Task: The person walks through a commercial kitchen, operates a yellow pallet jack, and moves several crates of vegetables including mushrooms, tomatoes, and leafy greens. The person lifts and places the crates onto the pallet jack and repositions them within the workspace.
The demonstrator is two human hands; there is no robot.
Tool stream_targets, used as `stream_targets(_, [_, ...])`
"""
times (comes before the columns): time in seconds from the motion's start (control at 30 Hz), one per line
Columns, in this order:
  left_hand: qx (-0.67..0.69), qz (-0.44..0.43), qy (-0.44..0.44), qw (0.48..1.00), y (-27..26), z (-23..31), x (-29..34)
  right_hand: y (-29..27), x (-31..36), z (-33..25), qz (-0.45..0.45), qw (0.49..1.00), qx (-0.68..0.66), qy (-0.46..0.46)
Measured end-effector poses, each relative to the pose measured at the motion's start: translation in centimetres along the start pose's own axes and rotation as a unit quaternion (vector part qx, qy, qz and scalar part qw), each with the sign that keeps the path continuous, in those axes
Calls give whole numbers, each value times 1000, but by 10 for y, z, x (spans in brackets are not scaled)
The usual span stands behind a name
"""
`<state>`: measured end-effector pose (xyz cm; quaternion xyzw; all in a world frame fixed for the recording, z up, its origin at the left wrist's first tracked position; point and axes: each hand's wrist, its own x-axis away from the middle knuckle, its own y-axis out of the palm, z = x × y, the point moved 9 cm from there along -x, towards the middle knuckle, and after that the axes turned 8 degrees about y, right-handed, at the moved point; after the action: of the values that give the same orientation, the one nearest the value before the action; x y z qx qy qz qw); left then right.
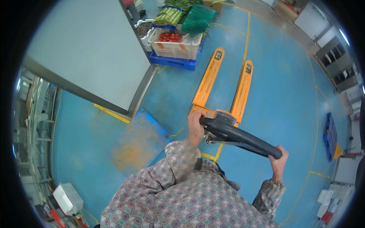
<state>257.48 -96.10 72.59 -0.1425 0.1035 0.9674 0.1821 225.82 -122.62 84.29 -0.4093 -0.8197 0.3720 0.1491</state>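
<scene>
Two bare hands of ours are clamped on the black handle (243, 137) of an orange pallet jack (209, 85), one near each end of the bar. Our left hand (195, 129) is closed around its left end, close to the steering head, and our right hand (279, 162) is wrapped around its right end, nearer our body. The handle slants across the view, its left end farther from us than its right. The pallet jack stands on the blue floor (281, 79) just in front of us, its two forks (244, 89) pointing away and apart from each other, with bare floor showing between them. We wear a jacket (197, 201) printed with small rounded diamonds, its sleeves reaching to both wrists. Left of the forks and apart from them, a blue plastic pallet (173, 62) bears a white crate (175, 49) of red tomatoes (170, 37); a bundle of green stalks (169, 17) and a green mesh bag (199, 18) sit above and behind the tomatoes. A pale grey panel (87, 45) with a dark metal edge rises on our left, and beside its lower corner a flat blue slab (142, 138), smeared with brown dirt, lies on the floor. Far to our right we see another blue pallet (330, 136), and at lower left a white box (68, 199).
</scene>
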Motion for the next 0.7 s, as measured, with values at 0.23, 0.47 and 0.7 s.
stream_targets(0.23, [87,-92,-45,991,20,9,34,-26,15,16,-126,986,-95,46])
stream_targets(0.47, [162,-265,-101,945,41,45,75,-68,51,51,-138,913,-365,120])
stream_targets(0.7, [386,-442,-309,749,92,84,13,-92,105,43,291,807,-490,155])
